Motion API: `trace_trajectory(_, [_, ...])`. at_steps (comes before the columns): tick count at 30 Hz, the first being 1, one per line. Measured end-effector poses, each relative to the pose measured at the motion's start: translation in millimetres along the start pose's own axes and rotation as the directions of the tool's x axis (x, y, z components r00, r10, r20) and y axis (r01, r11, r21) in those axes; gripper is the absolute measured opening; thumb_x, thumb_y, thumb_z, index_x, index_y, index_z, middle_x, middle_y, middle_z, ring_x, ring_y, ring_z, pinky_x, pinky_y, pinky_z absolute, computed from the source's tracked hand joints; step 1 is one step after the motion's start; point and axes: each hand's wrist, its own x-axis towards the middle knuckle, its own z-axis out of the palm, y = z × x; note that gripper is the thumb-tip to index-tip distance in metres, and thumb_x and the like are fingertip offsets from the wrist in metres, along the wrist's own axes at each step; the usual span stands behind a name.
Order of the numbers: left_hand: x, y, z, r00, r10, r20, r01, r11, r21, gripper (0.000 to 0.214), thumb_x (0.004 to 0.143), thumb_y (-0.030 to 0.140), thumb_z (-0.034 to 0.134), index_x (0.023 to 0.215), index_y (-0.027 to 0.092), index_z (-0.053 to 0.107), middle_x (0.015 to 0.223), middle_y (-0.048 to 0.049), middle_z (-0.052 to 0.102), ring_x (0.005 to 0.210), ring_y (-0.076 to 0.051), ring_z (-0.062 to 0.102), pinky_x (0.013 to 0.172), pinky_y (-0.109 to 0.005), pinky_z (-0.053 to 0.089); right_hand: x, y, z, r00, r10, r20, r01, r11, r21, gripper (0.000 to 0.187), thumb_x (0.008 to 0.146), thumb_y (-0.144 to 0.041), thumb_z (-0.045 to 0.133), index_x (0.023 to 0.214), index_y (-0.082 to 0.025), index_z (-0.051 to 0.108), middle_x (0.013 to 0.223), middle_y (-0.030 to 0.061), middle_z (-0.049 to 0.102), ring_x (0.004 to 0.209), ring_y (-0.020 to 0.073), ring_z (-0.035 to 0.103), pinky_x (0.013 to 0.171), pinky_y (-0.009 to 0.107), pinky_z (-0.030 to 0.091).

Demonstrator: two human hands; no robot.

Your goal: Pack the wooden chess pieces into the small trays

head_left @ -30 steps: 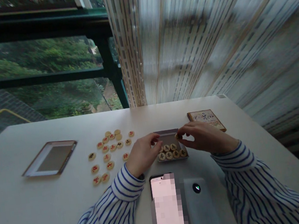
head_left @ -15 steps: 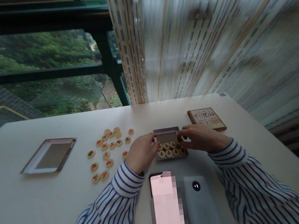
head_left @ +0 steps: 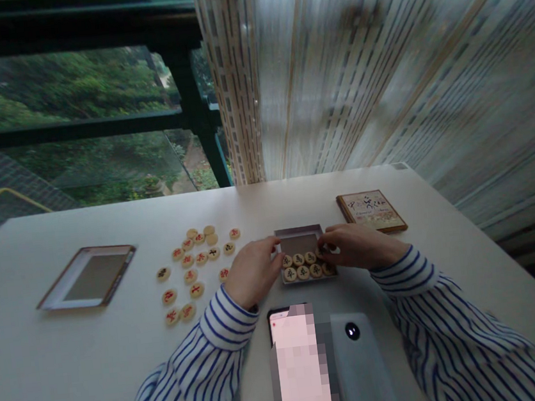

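A small open box lies before me, with two rows of round wooden Chinese chess pieces bearing black characters in its near half. My left hand holds the box by its left wall, thumb and forefinger along the edge. Over the right side, my right hand has its fingertips on a chess piece at the end of the upper row; the fingers partly cover this piece. Left of the box, several loose pieces are scattered on the white table, mostly marked in red, a few face down.
An open box lid lies at the left. A patterned box cover or booklet sits behind my right hand. Close to me are a phone and a pale device with a round dark display. A curtain and window border the far edge.
The view has shifted very slightly. Both hands stay at the box, and the right fingertips remain on the piece at the row's right end.
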Motion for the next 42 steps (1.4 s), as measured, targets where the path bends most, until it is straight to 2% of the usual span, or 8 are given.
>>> trace_trajectory(6, [0.1,-1.0,0.1,1.000,-0.008,0.005,0.008,1.000,0.015,0.031,0.082,0.028,0.045,0.107,0.017,0.058,0.094,-0.0074,0.067,0.086,-0.019,0.061,0.074,-0.029,0.045,-0.3,-0.6,-1.1,1.000,0.010,0.025,-0.009,1.000,-0.012,0.021,0.080,-0.033,0.048,0.087,-0.021,0.064,0.080,0.0046,0.063,0.068,0.0143,0.057,0.059,0.024,0.038])
trace_trajectory(16, [0.0,-3.5,1.6,1.000,0.020,-0.006,-0.020,0.999,0.032,0.031,0.082,0.028,0.045,0.107,0.016,0.058,0.093,-0.0076,0.067,0.086,-0.019,0.061,0.074,-0.030,0.046,-1.9,-0.5,-4.0,1.000,0.020,0.018,-0.020,1.000,-0.013,0.027,0.081,-0.036,0.047,0.097,-0.022,0.063,0.082,0.0046,0.063,0.070,0.0150,0.057,0.060,0.025,0.038])
trace_trajectory(22, [-0.5,-3.7,1.4,1.000,0.030,-0.005,-0.030,0.999,0.034,0.031,0.082,0.028,0.045,0.107,0.016,0.059,0.093,-0.0080,0.067,0.085,-0.019,0.061,0.073,-0.030,0.046,-1.6,-0.3,-2.3,0.999,0.017,0.036,-0.016,0.999,-0.033,0.024,0.081,-0.032,0.047,0.096,-0.024,0.064,0.083,0.0037,0.063,0.070,0.0143,0.058,0.059,0.024,0.038])
trace_trajectory(36, [0.2,-2.9,0.8,1.000,0.027,0.007,-0.028,0.999,0.047,0.033,0.082,0.031,0.044,0.107,0.016,0.058,0.095,-0.0087,0.067,0.087,-0.020,0.061,0.076,-0.030,0.046,-1.3,-3.2,-4.6,0.998,0.021,0.055,-0.019,0.999,-0.043,0.023,0.079,-0.029,0.047,0.094,-0.022,0.064,0.084,0.0047,0.064,0.071,0.0149,0.058,0.062,0.024,0.039])
trace_trajectory(42, [-0.5,-2.1,0.3,1.000,0.026,0.016,-0.027,0.998,0.054,0.033,0.082,0.031,0.044,0.107,0.015,0.058,0.095,-0.0087,0.067,0.087,-0.020,0.061,0.075,-0.030,0.046,-2.3,-4.8,-5.9,0.999,0.021,0.046,-0.020,0.999,-0.035,0.026,0.081,-0.030,0.046,0.099,-0.023,0.063,0.084,0.0051,0.064,0.071,0.0150,0.058,0.061,0.024,0.039])
